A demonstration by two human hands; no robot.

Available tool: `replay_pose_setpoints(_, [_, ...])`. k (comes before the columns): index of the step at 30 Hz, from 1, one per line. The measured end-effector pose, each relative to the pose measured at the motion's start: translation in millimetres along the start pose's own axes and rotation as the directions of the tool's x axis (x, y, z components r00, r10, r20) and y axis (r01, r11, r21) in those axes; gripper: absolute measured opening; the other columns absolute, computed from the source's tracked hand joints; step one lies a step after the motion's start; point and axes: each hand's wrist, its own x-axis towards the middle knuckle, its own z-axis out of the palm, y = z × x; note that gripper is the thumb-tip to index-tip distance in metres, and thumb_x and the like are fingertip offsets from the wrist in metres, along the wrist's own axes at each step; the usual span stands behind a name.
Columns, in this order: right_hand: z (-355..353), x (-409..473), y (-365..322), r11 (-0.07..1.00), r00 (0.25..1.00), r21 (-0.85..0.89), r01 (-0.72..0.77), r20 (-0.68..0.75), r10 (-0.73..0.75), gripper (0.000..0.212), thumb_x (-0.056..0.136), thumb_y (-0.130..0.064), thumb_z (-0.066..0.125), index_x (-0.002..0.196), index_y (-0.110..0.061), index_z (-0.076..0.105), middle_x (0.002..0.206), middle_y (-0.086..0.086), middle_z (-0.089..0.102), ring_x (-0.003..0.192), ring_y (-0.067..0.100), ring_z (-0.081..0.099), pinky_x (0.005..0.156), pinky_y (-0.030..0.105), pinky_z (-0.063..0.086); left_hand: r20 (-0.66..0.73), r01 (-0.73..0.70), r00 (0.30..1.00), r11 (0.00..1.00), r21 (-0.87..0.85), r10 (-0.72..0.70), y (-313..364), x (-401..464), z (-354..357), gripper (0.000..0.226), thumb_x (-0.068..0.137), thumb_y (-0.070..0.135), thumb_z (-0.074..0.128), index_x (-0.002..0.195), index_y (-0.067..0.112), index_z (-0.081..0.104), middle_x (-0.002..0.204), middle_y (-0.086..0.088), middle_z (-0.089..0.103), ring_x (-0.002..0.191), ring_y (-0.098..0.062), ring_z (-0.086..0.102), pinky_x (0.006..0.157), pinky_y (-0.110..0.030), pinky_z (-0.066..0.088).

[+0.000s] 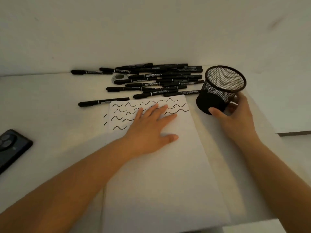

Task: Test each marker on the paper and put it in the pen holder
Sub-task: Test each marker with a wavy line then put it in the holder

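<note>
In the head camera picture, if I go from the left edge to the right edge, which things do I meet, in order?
Phone → left hand pressing flat on the paper → mesh pen holder → right hand gripping it. The pile of markers lies farther back and spans the middle, so it is left out.

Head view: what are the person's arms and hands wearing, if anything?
Nothing visible. The left hand and right hand are bare, with no gloves, rings, or watch. Both forearms are uncovered to the frame edge, with no sleeves, bands, or markings in sight.
</note>
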Motion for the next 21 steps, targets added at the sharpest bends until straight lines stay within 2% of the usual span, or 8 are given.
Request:
replay_pose_setpoints(2, [-5, -19, -2, 0.998, 0.999, -0.051, -0.030, -0.030, 0.028, 0.079, 0.076, -0.030, 0.072, 0.140, -0.017, 0.028, 0.132, 0.001, 0.048, 0.113, 0.013, 0.049, 0.088, 0.023, 0.037, -0.052, -0.041, 0.998, 0.999, -0.015, 0.041, -12, -12, -5, 0.060, 0.087, 0.059, 0.034, 0.142, 0.038, 0.018, 0.155, 0.010, 0.007, 0.142, -0.010, -0.001, 0.116, -0.035, -0.004])
replay_pose_setpoints(4, [-8, -38, -5, 0.999, 0.997, -0.043, -0.024, -0.077, 0.021, 0.063, 0.080, -0.026, 0.067, 0.134, -0.018, 0.036, 0.124, 0.004, 0.052, 0.106, 0.016, 0.052, 0.085, 0.028, 0.040, -0.102, -0.064, 0.993, 0.998, 0.001, 0.064, -27, -26, -8, 0.056, 0.090, 0.053, 0.036, 0.142, 0.035, 0.023, 0.154, 0.009, 0.013, 0.141, -0.011, 0.005, 0.116, -0.031, 0.003])
replay_pose_setpoints(7, [-3, -67, -22, 0.995, 0.991, -0.053, 0.084, -0.104, -0.090, 0.031, 0.082, -0.019, 0.062, 0.111, -0.025, 0.053, 0.099, -0.003, 0.059, 0.091, 0.014, 0.057, 0.074, 0.025, 0.039, -0.138, -0.056, 0.989, 0.998, -0.021, 0.053, -50, -50, -13, 0.053, 0.091, 0.049, 0.039, 0.141, 0.032, 0.027, 0.153, 0.008, 0.018, 0.141, -0.012, 0.011, 0.115, -0.026, 0.004])
replay_pose_setpoints(11, [15, -76, -62, 0.968, 0.972, -0.095, 0.234, 0.003, -0.235, 0.016, 0.082, -0.017, 0.060, 0.090, -0.031, 0.060, 0.081, -0.019, 0.060, 0.077, -0.006, 0.056, 0.067, 0.016, 0.041, -0.160, -0.028, 0.987, 0.997, -0.066, 0.017, -73, -70, -17, 0.051, 0.091, 0.046, 0.042, 0.139, 0.032, 0.031, 0.152, 0.008, 0.022, 0.140, -0.010, 0.014, 0.113, -0.024, 0.005])
replay_pose_setpoints(13, [32, -61, -87, 0.938, 0.946, -0.124, 0.324, 0.069, -0.317, 0.012, 0.083, -0.019, 0.060, 0.088, -0.029, 0.062, 0.080, -0.021, 0.060, 0.075, -0.009, 0.055, 0.066, 0.009, 0.038, -0.181, 0.003, 0.983, 0.997, -0.074, -0.016, -82, -73, -17, 0.050, 0.091, 0.047, 0.042, 0.138, 0.033, 0.033, 0.151, 0.010, 0.023, 0.139, -0.009, 0.015, 0.112, -0.023, 0.006])
replay_pose_setpoints(14, [43, -49, -100, 0.918, 0.928, -0.145, 0.370, 0.107, -0.357, 0.012, 0.083, -0.019, 0.059, 0.090, -0.027, 0.062, 0.081, -0.020, 0.060, 0.075, -0.006, 0.055, 0.069, 0.010, 0.037, -0.195, 0.016, 0.980, 0.997, -0.075, -0.030, -87, -73, -18, 0.050, 0.091, 0.047, 0.042, 0.138, 0.034, 0.033, 0.151, 0.011, 0.024, 0.139, -0.009, 0.016, 0.112, -0.023, 0.007])
replay_pose_setpoints(18, [100, 7, -137, 0.830, 0.858, -0.255, 0.496, 0.289, -0.424, 0.018, 0.088, -0.019, 0.053, 0.102, -0.018, 0.063, 0.097, -0.004, 0.062, 0.090, 0.013, 0.057, 0.081, 0.028, 0.045, -0.221, 0.009, 0.975, 0.995, -0.104, -0.031, -98, -71, -18, 0.051, 0.089, 0.049, 0.045, 0.137, 0.035, 0.036, 0.149, 0.012, 0.027, 0.137, -0.009, 0.019, 0.112, -0.025, 0.009])
replay_pose_setpoints(21, [141, 47, -145, 0.743, 0.811, -0.345, 0.574, 0.369, -0.455, 0.019, 0.090, -0.019, 0.050, 0.105, -0.015, 0.061, 0.104, 0.003, 0.062, 0.095, 0.019, 0.055, 0.083, 0.033, 0.046, -0.221, 0.002, 0.975, 0.990, -0.139, -0.033, -103, -69, -18, 0.054, 0.086, 0.054, 0.046, 0.136, 0.037, 0.036, 0.148, 0.015, 0.027, 0.135, -0.007, 0.018, 0.114, -0.027, 0.011])
